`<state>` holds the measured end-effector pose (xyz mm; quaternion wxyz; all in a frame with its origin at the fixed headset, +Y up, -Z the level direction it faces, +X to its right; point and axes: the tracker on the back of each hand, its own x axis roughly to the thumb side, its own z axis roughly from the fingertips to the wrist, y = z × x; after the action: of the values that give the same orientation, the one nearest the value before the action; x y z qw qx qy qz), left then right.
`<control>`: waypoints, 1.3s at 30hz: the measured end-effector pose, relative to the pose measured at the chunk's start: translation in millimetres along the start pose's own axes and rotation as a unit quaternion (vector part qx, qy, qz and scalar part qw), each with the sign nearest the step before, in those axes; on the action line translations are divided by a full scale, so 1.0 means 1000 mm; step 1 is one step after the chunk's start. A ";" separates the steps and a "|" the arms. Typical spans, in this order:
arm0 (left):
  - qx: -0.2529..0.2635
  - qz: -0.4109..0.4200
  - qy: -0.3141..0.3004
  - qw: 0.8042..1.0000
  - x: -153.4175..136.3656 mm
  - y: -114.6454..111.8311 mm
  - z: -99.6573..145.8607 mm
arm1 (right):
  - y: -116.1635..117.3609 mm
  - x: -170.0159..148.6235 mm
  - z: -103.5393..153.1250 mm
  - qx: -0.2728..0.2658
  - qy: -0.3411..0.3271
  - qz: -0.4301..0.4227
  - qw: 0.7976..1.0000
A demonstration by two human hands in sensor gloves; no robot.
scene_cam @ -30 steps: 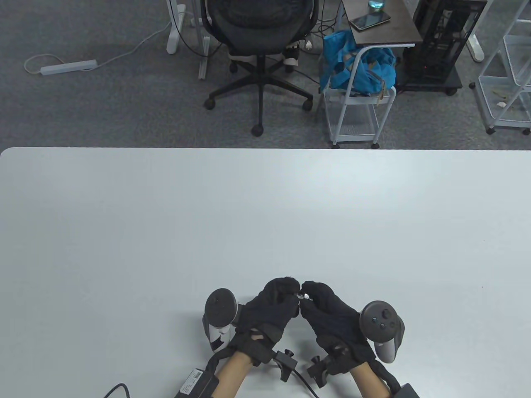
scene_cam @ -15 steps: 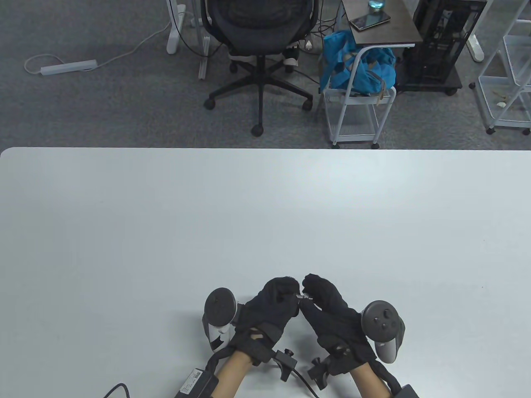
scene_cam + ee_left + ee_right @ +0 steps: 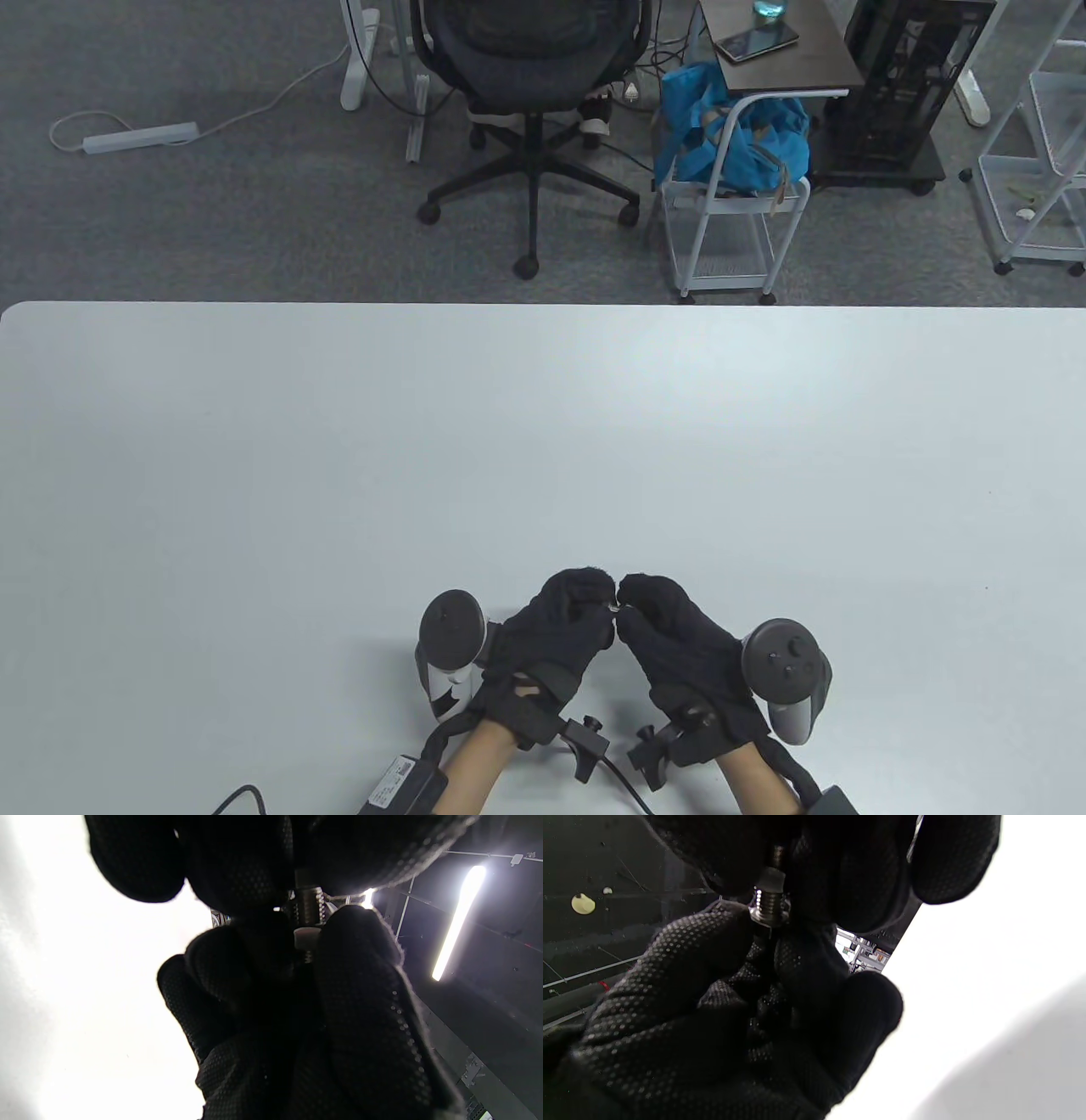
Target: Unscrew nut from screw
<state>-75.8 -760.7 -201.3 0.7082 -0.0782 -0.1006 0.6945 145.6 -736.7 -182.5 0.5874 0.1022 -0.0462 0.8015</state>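
Black gloves meet fingertip to fingertip near the front edge of the white table [image 3: 543, 441] in the table view. Our left hand [image 3: 556, 637] and our right hand [image 3: 679, 645] pinch a small metal assembly between them, held above the table. Only a glint of the screw [image 3: 612, 606] shows there. Half a second ago our right hand's fingertips stood higher and more of the metal showed; now they have rolled back down and closed against the left, which we read as one twist finished or a re-grip.

From the left wrist view, the threaded shaft [image 3: 309, 902] runs out of the fingers at the top edge into the other hand's fingers [image 3: 360, 955] below, with a pale piece [image 3: 307, 937] on it. Both sets of fingers are clamped on the hardware.

From the right wrist view, the threads [image 3: 768, 902] show again, with a nut [image 3: 768, 918] seated at their base against the lower fingers and a pale part [image 3: 771, 879] beyond. Since the nut sits on the threads, we judge the unscrewing unfinished, with more turns needed.
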 end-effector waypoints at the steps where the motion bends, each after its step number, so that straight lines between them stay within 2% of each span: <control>1: 0.002 0.000 0.000 1.000 0.000 0.000 0.000 | 0.000 0.000 0.000 0.005 -0.001 -0.001 1.000; 6: 0.014 0.015 0.006 1.000 -0.002 0.003 0.000 | 0.001 0.001 -0.001 0.040 0.001 -0.021 0.999; 9: 0.014 0.014 0.007 1.000 -0.002 0.004 0.000 | 0.001 -0.002 -0.001 0.039 0.013 -0.019 0.999; 12: 0.012 0.010 0.004 1.000 -0.001 0.003 0.000 | 0.001 -0.009 0.001 0.021 0.052 -0.016 0.998; 14: 0.009 0.007 0.002 1.000 -0.001 0.003 0.000 | 0.001 -0.012 0.000 0.037 0.060 -0.014 0.997; 17: 0.009 0.005 0.002 1.000 -0.002 0.003 0.000 | 0.004 -0.010 -0.001 0.031 0.051 -0.032 0.998; 21: 0.010 0.010 0.005 1.000 -0.002 0.004 0.000 | 0.002 -0.005 -0.002 0.034 0.022 -0.007 0.999; 28: 0.008 0.007 0.004 1.000 -0.001 0.003 0.000 | -0.001 0.000 -0.001 0.001 0.003 -0.004 1.000; 33: 0.015 0.014 0.007 1.000 -0.001 0.004 0.000 | -0.001 0.001 -0.002 0.029 0.001 -0.021 0.999; 36: 0.015 0.014 0.006 1.000 -0.001 0.004 0.000 | -0.001 -0.001 -0.002 0.041 0.016 -0.038 0.998; 39: 0.008 0.005 -0.001 1.000 0.000 0.003 0.000 | 0.000 -0.008 -0.001 0.039 0.055 -0.018 0.998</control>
<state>-78.4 -760.3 -202.0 0.7052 -0.0722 -0.0951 0.6989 147.5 -744.4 -185.2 0.5991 0.0816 0.0197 0.7962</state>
